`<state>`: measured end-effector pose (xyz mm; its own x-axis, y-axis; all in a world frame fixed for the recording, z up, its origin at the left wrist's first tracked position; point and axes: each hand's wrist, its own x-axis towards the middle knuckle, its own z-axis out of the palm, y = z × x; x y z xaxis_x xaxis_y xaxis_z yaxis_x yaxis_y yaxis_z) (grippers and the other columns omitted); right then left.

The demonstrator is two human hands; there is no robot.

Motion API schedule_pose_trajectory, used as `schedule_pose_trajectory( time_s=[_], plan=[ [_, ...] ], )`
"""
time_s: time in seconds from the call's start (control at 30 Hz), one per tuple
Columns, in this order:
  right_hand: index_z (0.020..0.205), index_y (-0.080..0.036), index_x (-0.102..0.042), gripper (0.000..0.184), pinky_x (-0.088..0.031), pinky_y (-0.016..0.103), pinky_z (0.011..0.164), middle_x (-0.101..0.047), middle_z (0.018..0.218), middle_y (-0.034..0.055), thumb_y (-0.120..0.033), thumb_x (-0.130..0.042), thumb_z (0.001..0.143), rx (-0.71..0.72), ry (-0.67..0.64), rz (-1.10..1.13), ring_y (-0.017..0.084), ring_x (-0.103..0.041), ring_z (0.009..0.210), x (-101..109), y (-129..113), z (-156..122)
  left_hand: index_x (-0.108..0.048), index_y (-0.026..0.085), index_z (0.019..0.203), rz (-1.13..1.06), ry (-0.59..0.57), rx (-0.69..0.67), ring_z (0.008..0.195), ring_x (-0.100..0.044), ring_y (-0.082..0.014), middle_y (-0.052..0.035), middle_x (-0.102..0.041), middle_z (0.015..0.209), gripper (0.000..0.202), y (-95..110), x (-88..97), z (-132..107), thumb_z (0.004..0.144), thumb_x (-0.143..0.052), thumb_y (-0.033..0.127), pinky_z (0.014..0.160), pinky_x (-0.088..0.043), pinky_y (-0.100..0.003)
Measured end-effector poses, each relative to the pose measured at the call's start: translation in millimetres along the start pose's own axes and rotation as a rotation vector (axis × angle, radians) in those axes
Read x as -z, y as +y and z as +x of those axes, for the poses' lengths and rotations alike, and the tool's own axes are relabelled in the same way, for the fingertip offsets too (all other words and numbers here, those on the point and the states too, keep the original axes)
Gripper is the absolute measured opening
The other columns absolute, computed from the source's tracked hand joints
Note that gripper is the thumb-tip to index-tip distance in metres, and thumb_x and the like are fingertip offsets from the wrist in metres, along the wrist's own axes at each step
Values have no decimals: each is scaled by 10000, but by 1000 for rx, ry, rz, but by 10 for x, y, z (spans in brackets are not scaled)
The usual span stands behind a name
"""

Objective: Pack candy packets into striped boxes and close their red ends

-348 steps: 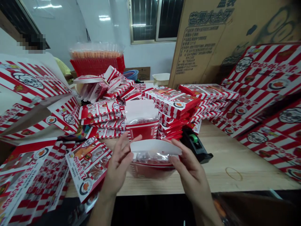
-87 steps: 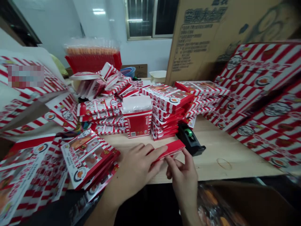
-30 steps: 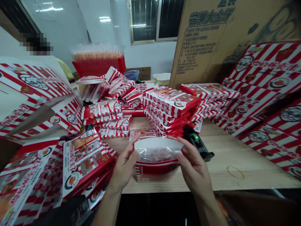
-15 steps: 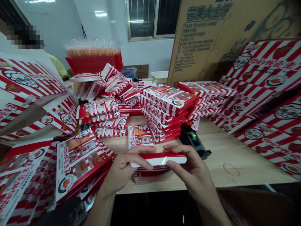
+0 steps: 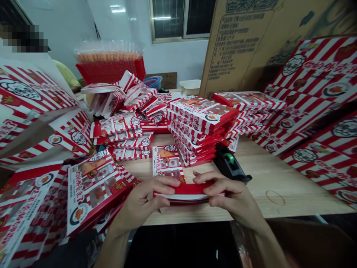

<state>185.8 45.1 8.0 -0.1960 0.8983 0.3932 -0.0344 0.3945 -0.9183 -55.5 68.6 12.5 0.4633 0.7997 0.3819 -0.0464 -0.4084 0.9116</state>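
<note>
Both hands grip a flat red-and-white cardboard box (image 5: 189,191) near the table's front edge, its narrow red and white end turned toward me. My left hand (image 5: 149,197) pinches its left end, fingers on top and thumb below. At the right end, my right hand (image 5: 227,190) is closed on it in the same way. Just behind lies a similar printed box (image 5: 168,162) with clear windows, partly covered by the held one. Past my right hand sits a black tape dispenser (image 5: 232,165) with a green core.
A stack of boxes (image 5: 200,115) rises behind my hands. More piles (image 5: 92,182) stand at left, and large striped cartons (image 5: 312,82) line the right. A rubber band (image 5: 275,197) lies on the wooden table (image 5: 259,178). A person's yellow sleeve (image 5: 67,74) shows at far left.
The held box has tipped so its red face shows more and its white flap edge less. My fingers have shifted onto its top, and the right hand has slid slightly.
</note>
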Motion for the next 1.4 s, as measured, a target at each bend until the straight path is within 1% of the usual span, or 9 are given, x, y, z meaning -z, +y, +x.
schedule_pose_trajectory(
  time_s=[0.23, 0.47, 0.57, 0.63, 0.67, 0.83, 0.97, 1.1, 1.4],
  plan=[
    [869, -286, -719, 107, -532, 339, 848, -697, 1043, 45, -220, -656, 814, 19, -119, -185, 195, -634, 1029, 81, -90, -39, -699, 318, 1022, 273, -34, -90, 973, -667, -201, -72, -693, 1113, 243, 45, 60, -75, 806, -644, 219, 848, -538, -335],
    [938, -281, -709, 149, -509, 345, 882, -639, 1172, 67, -230, -612, 837, 83, -9, -328, 217, -604, 1083, 2, -8, -141, -696, 291, 1012, 413, 41, -142, 1003, -649, -190, -70, -678, 1131, 243, 21, 9, -100, 831, -599, 161, 882, -526, -340],
    [1032, -262, -677, 234, -467, 387, 922, -635, 1180, 84, -361, -568, 850, 11, 355, -398, 232, -576, 1110, 276, 212, -257, -661, 269, 1008, 339, 132, -141, 995, -648, -162, -59, -677, 1105, 249, -73, -99, -151, 833, -578, 111, 855, -531, -286],
    [940, -212, -686, 308, -454, 403, 903, -666, 1068, 107, -461, -565, 807, -141, 781, -537, 244, -589, 1028, 591, 384, -325, -639, 257, 981, 304, 180, -155, 993, -644, -148, -46, -680, 1071, 237, -132, -174, -193, 813, -600, 94, 837, -525, -241],
    [867, -195, -692, 367, -472, 396, 840, -676, 996, 115, -525, -588, 747, -271, 863, -585, 251, -597, 946, 755, 460, -348, -632, 251, 962, 299, 203, -158, 992, -642, -144, -41, -681, 1057, 230, -156, -205, -211, 800, -613, 87, 832, -521, -227],
    [570, -159, -692, 411, -384, 269, 415, -591, 485, 35, -570, -677, 565, -565, 682, -462, 136, -462, 431, 1254, 659, -351, -620, 217, 919, 315, 290, -155, 977, -645, -167, -66, -667, 1076, 184, -229, -295, -233, 789, -613, 87, 819, -523, -250],
    [594, -148, -700, 405, -406, 244, 404, -617, 519, 31, -538, -748, 496, -636, 628, -288, 114, -488, 424, 1266, 636, -402, -613, 216, 906, 321, 294, -159, 968, -650, -161, -57, -668, 1062, 172, -241, -333, -201, 792, -607, 88, 817, -522, -241],
    [690, -172, -680, 488, -545, 354, 629, -690, 740, 63, -613, -728, 486, -590, 698, -146, 195, -644, 656, 1171, 657, -627, -611, 219, 906, 311, 306, -149, 985, -643, -154, -43, -672, 1037, 167, -243, -343, -204, 796, -607, 93, 840, -514, -232],
    [502, -210, -575, 305, -479, 345, 516, -604, 497, 50, -476, -723, 506, -596, 945, -292, 218, -583, 520, 991, 1011, -801, -610, 227, 937, 334, 236, -145, 1003, -640, -159, -57, -657, 1111, 189, -208, -434, -202, 800, -613, 96, 839, -522, -245]
  ],
)
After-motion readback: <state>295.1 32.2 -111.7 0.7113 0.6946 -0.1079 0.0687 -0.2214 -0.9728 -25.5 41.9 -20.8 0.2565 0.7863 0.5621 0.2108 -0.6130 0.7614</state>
